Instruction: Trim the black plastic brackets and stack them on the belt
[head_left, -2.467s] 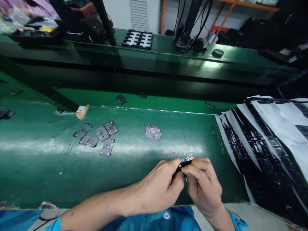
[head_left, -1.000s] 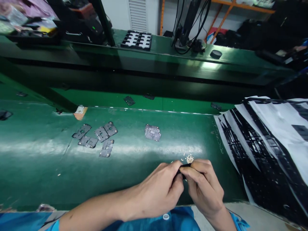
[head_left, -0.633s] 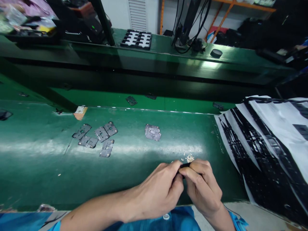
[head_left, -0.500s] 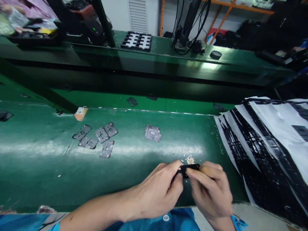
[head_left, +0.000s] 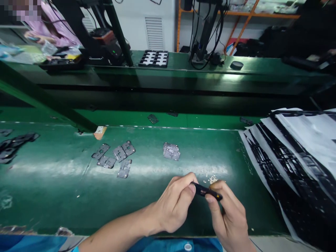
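A thin black plastic part (head_left: 203, 190) is held edge-on between both hands over the near side of the green table. My left hand (head_left: 178, 203) pinches its left end between thumb and fingers. At its right end, my right hand (head_left: 229, 210) grips it with thumb and forefinger. Just behind the part lies a small heap of tiny pale pieces (head_left: 213, 179), partly hidden by my right fingers. Farther back a short stack of flat dark plates (head_left: 171, 151) rests on the table. Several similar plates (head_left: 106, 161) lie loosely grouped to the left.
On the right, white sheets with black parts (head_left: 286, 157) lie layered. More black parts (head_left: 15, 145) sit at the far left. A slanted green post (head_left: 57, 105) meets the table at left. The raised shelf behind carries a black-and-white tray (head_left: 154, 58); a person in pink (head_left: 56, 24) is beyond.
The black part has turned so its right end points lower, and my right thumb now presses under that end. The camera view has shifted up and left.
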`<state>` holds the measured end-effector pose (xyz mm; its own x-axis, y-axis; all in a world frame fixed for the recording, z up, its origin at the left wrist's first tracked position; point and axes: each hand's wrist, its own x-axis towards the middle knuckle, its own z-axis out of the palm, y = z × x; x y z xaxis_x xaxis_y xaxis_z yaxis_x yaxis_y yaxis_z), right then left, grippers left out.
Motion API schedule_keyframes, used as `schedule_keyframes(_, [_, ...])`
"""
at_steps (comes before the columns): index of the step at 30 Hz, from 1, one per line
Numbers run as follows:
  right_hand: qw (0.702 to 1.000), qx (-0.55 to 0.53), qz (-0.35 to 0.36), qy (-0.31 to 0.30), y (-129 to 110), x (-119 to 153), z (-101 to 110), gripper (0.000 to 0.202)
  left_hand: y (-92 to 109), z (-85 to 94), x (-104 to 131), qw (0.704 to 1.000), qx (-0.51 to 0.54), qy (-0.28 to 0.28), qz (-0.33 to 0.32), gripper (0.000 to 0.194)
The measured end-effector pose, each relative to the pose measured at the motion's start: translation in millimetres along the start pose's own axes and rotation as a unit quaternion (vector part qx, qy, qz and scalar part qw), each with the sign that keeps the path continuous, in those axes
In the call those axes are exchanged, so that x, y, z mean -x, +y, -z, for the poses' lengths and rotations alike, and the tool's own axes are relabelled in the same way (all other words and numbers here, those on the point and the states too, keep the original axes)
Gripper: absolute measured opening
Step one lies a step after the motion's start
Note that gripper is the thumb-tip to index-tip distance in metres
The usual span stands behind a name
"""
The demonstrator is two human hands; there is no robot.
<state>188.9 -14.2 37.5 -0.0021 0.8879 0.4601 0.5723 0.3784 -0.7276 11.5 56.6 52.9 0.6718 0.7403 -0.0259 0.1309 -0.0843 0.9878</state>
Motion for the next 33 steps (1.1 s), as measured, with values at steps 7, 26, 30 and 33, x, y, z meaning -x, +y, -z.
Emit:
schedule_keyframes(7, [0.999,0.012,0.029,-0.004,4,1,-4,0.022,-11,-3.3,-2,0.999,0.008,0.031,-0.024,0.032])
schedule_keyframes(26, [0.998,-0.026,-0.051,-0.017,9,3,2,0.021,-9,-2.6,-7,0.999,-0.025,-0.009,-0.017,0.02])
schedule_keyframes(30, [0.991,-0.027,-0.129,0.001,10,4,13,0.026,-10,-3.0,-10,0.997,-0.059,-0.04,0.004,0.013])
schedule_keyframes(33, [0.983,-0.016,-0.179,0.046,16,5,22,0.029,-21,-10.7,-14,0.991,-0.126,-0.037,0.023,0.016])
